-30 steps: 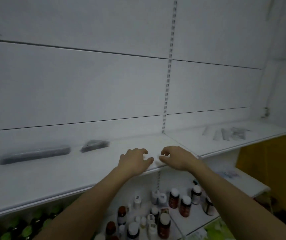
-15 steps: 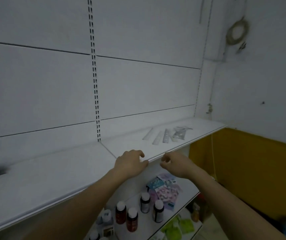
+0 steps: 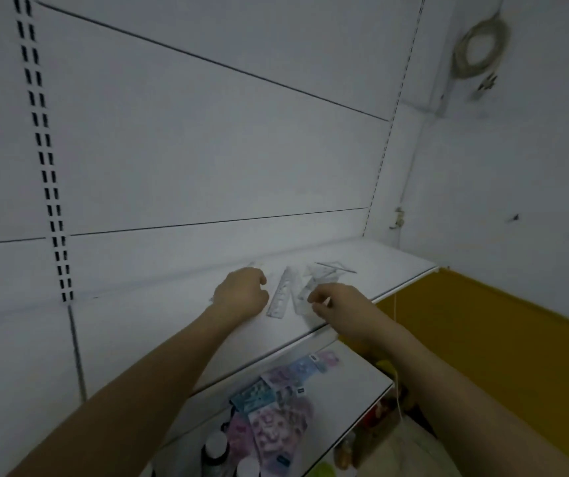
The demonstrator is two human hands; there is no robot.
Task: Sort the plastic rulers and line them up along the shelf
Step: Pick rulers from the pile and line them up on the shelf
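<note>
Hands over clear rulers on a white shelf

The left hand [image 3: 242,293] is loosely curled, nothing held; a clear ruler [image 3: 302,299] end is pinched by the right hand [image 3: 336,301]. The shelf [image 3: 389,266] meets a white wall.

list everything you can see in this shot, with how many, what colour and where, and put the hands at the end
clear rulers: a few, count unclear, transparent, loosely piled on the upper shelf between the hands
upper shelf: one, white, across the middle
wall panels: several, white, behind the shelf
slotted upright: one, white with dark slots, left
coiled cable: one, pale, on the wall, upper right
lower shelf: one, white, below
printed packets: several, pink and blue, on the lower shelf
bottles: at least two, white caps, bottom edge
yellow panel: one, right
left hand: on the shelf, fingers curled, left of the rulers
right hand: fingertips at the rulers' near end; grip unclear
</note>
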